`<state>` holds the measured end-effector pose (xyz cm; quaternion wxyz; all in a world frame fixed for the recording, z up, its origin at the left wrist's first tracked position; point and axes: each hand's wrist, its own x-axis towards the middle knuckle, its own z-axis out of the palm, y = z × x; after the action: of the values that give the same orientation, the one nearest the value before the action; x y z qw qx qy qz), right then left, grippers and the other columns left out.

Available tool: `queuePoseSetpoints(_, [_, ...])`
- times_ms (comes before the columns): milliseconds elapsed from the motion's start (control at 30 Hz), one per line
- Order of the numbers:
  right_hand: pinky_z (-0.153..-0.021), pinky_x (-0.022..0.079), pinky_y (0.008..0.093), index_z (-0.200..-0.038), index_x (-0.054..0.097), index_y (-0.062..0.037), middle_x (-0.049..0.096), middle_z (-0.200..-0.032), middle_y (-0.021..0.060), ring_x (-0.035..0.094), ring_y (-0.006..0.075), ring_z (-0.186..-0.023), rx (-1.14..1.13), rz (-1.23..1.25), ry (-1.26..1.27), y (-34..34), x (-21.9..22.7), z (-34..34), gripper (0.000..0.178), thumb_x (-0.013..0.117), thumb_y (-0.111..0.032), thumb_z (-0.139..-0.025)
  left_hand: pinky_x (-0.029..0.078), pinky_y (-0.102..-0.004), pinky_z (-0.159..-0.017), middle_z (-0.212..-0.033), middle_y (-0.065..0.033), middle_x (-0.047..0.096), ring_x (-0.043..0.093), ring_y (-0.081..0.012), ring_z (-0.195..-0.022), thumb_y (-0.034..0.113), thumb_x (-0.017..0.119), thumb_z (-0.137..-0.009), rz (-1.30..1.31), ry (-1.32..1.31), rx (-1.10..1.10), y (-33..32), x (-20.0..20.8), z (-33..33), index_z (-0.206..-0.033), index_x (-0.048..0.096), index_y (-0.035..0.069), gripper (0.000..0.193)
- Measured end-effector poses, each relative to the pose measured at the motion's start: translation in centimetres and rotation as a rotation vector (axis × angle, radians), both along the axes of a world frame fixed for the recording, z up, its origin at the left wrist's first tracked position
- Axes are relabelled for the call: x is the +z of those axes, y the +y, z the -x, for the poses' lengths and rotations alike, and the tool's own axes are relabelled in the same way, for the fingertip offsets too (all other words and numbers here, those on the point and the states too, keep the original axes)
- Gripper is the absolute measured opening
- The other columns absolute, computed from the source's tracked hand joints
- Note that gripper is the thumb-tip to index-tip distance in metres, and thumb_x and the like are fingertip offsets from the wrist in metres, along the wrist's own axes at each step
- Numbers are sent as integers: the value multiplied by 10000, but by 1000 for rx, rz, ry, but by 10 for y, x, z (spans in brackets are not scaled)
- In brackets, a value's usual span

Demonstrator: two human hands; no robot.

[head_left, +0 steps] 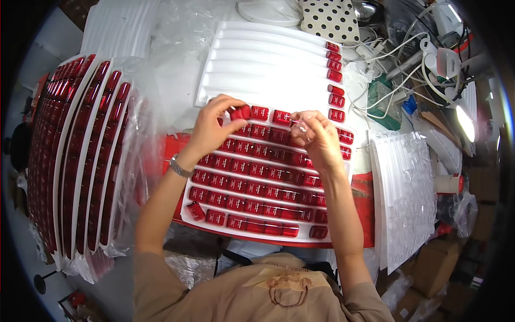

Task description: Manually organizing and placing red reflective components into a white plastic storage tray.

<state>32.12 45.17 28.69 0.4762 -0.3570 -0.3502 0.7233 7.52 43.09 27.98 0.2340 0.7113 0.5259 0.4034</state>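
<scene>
My left hand, with a metal watch on its wrist, pinches a small glossy red bottle between thumb and fingers, just above a white tray. To its right, the closed fingers of my right hand hold a small transparent plastic piece; its exact kind is hard to make out. Below both hands lies the white ridged tray, its curved rows filled with red bottles bearing pale print. One bottle at the near left corner sits tilted. My forearms hide part of the rows.
Behind, another white ridged tray has red bottles along its right edge. Filled trays stand stacked at left. White trays under transparent plastic stand at right. Cables, a lit lamp and a polka-dot cloth lie beyond.
</scene>
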Motion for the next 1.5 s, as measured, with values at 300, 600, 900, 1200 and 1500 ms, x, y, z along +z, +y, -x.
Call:
queuePoseSetpoints(300, [-514, 472, 270, -917, 673, 16, 676, -809, 82, 602, 107, -636, -282, -1033, -853, -25, 19, 45, 187, 740, -107, -793, 474, -256, -827, -1034, -53, 549, 557, -125, -953, -39, 706, -777, 169, -463, -88, -33, 5, -45, -1119, 576, -34, 367])
queuePoseSetpoints(600, [-625, 404, 257, -1081, 533, -24, 557, -785, 7, 491, 117, -666, -245, 67, -19, -4, -4, -19, 212, 535, -173, -931, 405, -322, -859, -978, -4, 584, 526, -163, -918, 118, 739, -750, -112, 482, 27, 18, -14, 7, -1002, 702, 79, 258])
queuePoseSetpoints(900, [-588, 446, 254, -901, 567, -47, 582, -743, 50, 539, 124, -649, -214, -63, -305, -17, -5, -23, 328, 390, -297, -1017, 350, -338, -871, -1003, 0, 611, 522, -153, -968, 196, 726, -773, -209, 538, -45, 36, -24, -26, -983, 701, 92, 236])
queuePoseSetpoints(1200, [-1049, 325, 385, -869, 540, -47, 525, -1289, 237, 461, 279, -1232, 45, -361, 2, -16, 7, 26, 345, 368, -307, -1016, 473, -298, -852, -1029, -79, 631, 602, -174, -960, 88, 725, -792, 227, -482, -308, -8, 5, -63, -1108, 603, -5, 351])
queuePoseSetpoints(1500, [-845, 469, 394, -1041, 637, -14, 645, -1012, 190, 620, 309, -957, -454, -615, -1617, 27, 49, -153, 335, 652, -281, -838, 396, -332, -836, -908, -52, 556, 513, -188, -929, 134, 748, -727, -120, 553, -90, 25, -13, -24, -1001, 685, 63, 290])
